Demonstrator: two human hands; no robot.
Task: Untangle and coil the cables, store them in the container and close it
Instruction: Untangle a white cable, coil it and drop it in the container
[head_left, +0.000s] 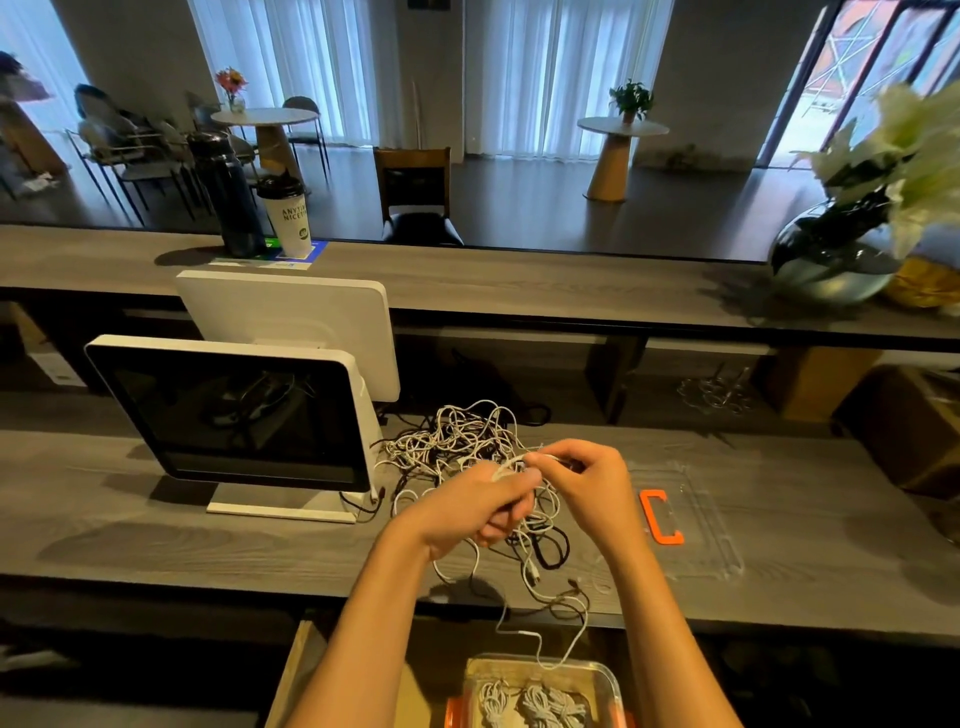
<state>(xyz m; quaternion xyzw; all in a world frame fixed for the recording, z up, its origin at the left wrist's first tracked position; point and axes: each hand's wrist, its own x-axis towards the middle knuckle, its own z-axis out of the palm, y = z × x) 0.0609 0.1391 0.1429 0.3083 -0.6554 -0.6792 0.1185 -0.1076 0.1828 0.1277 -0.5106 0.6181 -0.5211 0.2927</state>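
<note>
Container (605, 675) at bottom centre already holds two coiled white cables; its clear lid (691, 525) lies at right on the desk. Mid-frame, my left hand (478, 506) grips a white cable being wound, while my right hand (582, 480) pinches its loop. Step: coiling; next, free more slack from the tangle (462, 436) just beyond my hands.

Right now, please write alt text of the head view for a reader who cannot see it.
Two hands work a white cable above a tangle of cables on a grey counter: the left hand grips it, the right hand pinches it. A clear container below holds coiled cables; its clear lid with an orange clip lies to the right, a monitor to the left.
</note>
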